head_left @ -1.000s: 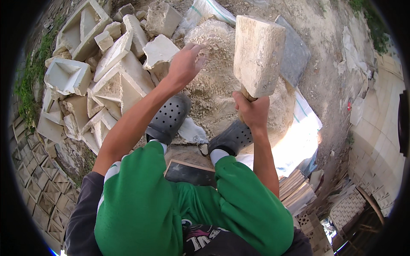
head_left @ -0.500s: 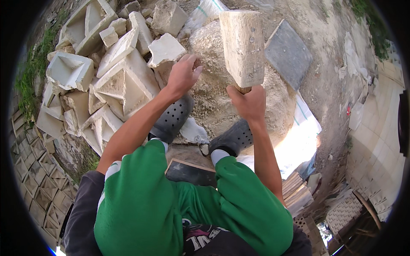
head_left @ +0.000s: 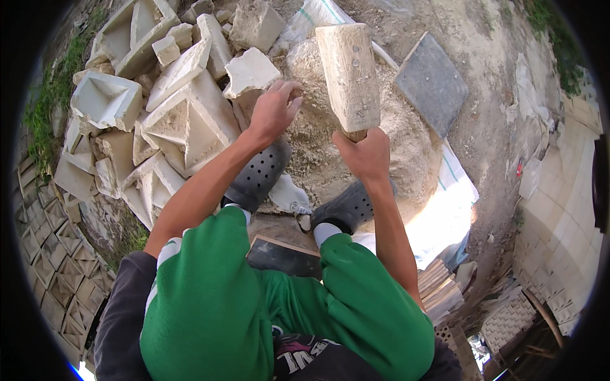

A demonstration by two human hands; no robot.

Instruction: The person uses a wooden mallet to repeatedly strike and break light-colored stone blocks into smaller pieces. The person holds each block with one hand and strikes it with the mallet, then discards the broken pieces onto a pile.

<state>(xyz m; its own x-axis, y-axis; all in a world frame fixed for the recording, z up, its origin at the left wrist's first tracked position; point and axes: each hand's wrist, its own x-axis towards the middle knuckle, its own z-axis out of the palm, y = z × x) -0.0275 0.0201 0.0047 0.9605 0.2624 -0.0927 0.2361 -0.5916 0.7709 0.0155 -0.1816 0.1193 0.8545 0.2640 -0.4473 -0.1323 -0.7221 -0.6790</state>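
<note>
Wooden mallet (head_left: 349, 76) is gripped raised in closed right hand (head_left: 366, 154); open left hand (head_left: 273, 109) steadies pale stone piece (head_left: 250, 72); a controlled downward strike is judged next

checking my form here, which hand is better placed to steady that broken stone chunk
Left. The left hand already hovers at the stone chunk, fingers spread, while the right hand is gripping the mallet.

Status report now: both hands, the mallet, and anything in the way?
Right hand gripping big wooden mallet, head raised. Left hand open, fingers spread, on a broken stone piece. Sand mound below; stone molds piled left.
</note>
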